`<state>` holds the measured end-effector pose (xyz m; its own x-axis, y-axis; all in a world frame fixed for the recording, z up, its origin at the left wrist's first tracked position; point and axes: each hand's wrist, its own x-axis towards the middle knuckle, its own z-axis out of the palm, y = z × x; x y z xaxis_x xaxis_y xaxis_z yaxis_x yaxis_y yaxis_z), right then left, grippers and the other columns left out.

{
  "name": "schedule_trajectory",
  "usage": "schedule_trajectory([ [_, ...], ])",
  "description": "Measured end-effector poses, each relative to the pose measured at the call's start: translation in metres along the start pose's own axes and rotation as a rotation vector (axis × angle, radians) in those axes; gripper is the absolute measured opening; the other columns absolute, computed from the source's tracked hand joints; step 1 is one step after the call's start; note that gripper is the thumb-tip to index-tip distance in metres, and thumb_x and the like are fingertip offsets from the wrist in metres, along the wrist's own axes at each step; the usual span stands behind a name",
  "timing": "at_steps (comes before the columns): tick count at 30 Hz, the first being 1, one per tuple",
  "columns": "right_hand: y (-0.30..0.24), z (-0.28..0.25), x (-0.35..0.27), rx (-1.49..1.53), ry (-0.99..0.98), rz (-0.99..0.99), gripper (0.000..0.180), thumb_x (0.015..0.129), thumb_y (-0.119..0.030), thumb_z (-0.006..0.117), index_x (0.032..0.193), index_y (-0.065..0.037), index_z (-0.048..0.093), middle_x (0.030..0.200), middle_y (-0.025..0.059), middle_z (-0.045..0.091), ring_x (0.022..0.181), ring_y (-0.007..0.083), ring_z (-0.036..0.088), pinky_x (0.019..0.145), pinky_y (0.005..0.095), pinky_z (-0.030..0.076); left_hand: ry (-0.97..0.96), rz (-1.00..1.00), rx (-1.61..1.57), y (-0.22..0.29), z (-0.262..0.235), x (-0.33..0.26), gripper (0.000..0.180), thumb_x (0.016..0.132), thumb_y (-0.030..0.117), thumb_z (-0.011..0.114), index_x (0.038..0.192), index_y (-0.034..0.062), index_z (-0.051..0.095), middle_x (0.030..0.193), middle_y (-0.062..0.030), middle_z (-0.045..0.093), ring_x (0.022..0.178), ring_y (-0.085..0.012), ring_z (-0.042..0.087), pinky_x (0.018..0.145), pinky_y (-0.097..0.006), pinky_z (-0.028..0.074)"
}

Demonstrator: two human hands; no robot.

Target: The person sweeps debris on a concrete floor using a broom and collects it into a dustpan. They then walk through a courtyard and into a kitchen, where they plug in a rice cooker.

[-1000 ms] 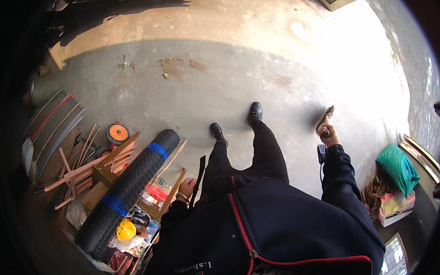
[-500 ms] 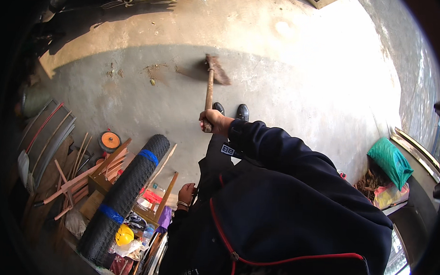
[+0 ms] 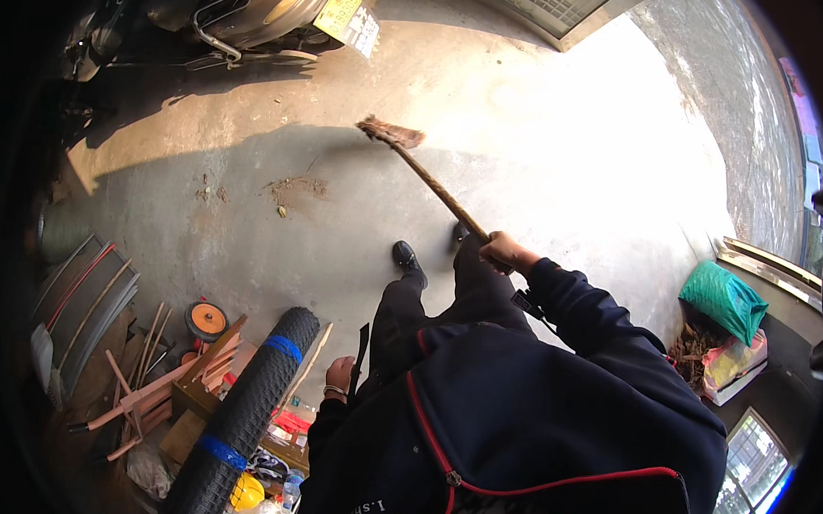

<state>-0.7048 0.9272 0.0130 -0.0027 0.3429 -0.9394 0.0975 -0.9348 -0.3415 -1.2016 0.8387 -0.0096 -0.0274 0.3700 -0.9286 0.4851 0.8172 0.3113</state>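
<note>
My right hand (image 3: 502, 251) is closed around the upper end of a broom's wooden handle, out in front of my right leg. The broom (image 3: 437, 187) slants away to the far left. Its brown, worn head (image 3: 396, 132) is close to the floor, at the edge between shade and sunlight. A little to the left of the head lies a scatter of brown debris (image 3: 300, 190) with a small yellowish leaf (image 3: 282, 212). My left hand (image 3: 339, 374) hangs low at my left side, beside a dark strap; its fingers are mostly hidden.
On the left lie a black mesh roll (image 3: 252, 405) with blue bands, an orange wheel (image 3: 207, 320) and wooden pieces (image 3: 148, 402). A parked motorbike (image 3: 266, 21) stands far left. At the right, a green bag (image 3: 724, 300) sits near a door track (image 3: 774, 267).
The broom head has moved slightly farther away, and my right hand has swung right, so the handle now slants. My feet have shifted in a step. The view has tilted, showing more of the motorbike.
</note>
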Motion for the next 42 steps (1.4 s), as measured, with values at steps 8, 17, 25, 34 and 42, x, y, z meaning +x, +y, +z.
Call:
schedule_trajectory([
  [8, 0.129, -0.186, 0.008, 0.867, 0.263, 0.142, 0.012, 0.073, -0.006, 0.05, 0.064, -0.005, 0.043, 0.051, 0.0036, 0.043, 0.04, 0.0137, 0.043, 0.038, 0.0261, 0.039, 0.009, -0.024, 0.04, 0.071, 0.056, 0.001, 0.027, 0.081, 0.023, 0.047, 0.087, -0.0023, 0.055, 0.067, -0.0073, 0.057, 0.055, -0.0169, 0.057, 0.054, -0.028, 0.046],
  [17, 0.208, -0.425, 0.092, 1.71, 0.299, 0.143, 0.014, 0.073, 0.0, 0.045, 0.062, -0.005, 0.04, 0.05, 0.0013, 0.044, 0.04, 0.0104, 0.044, 0.038, 0.0199, 0.042, -0.009, -0.072, 0.301, 0.171, 0.164, -0.051, 0.023, 0.081, 0.022, 0.052, 0.09, 0.0014, 0.055, 0.069, -0.0069, 0.058, 0.056, -0.0144, 0.057, 0.051, -0.025, 0.046],
  [25, 0.098, -0.294, 0.141, 1.267, 0.197, 0.263, 0.004, 0.075, -0.002, 0.042, 0.072, 0.001, 0.042, 0.055, 0.01, 0.046, 0.047, 0.0216, 0.048, 0.044, 0.0335, 0.046, -0.002, -0.127, 0.148, 0.186, 0.187, -0.049, 0.023, 0.081, 0.022, 0.052, 0.091, 0.001, 0.054, 0.072, -0.007, 0.058, 0.059, -0.0113, 0.054, 0.051, -0.023, 0.045],
  [34, -0.11, -0.043, 0.081, 0.814, -0.341, 0.31, 0.011, 0.073, 0.001, 0.043, 0.083, 0.003, 0.038, 0.061, 0.0146, 0.049, 0.05, 0.0261, 0.051, 0.047, 0.0395, 0.049, 0.047, -0.049, 0.014, 0.187, 0.191, -0.041, 0.027, 0.082, 0.024, 0.05, 0.09, -0.0006, 0.056, 0.068, -0.0046, 0.058, 0.054, -0.0126, 0.056, 0.049, -0.024, 0.045],
  [42, -0.172, -0.109, 0.144, 0.63, -0.744, 0.201, 0.016, 0.074, -0.011, 0.05, 0.061, -0.007, 0.042, 0.049, -0.0003, 0.042, 0.041, 0.012, 0.043, 0.038, 0.0245, 0.035, 0.082, 0.441, 0.601, 0.159, 0.138, 0.0, 0.028, 0.081, 0.03, 0.048, 0.084, 0.0042, 0.06, 0.073, -0.0085, 0.06, 0.068, -0.0174, 0.058, 0.061, -0.032, 0.046],
])
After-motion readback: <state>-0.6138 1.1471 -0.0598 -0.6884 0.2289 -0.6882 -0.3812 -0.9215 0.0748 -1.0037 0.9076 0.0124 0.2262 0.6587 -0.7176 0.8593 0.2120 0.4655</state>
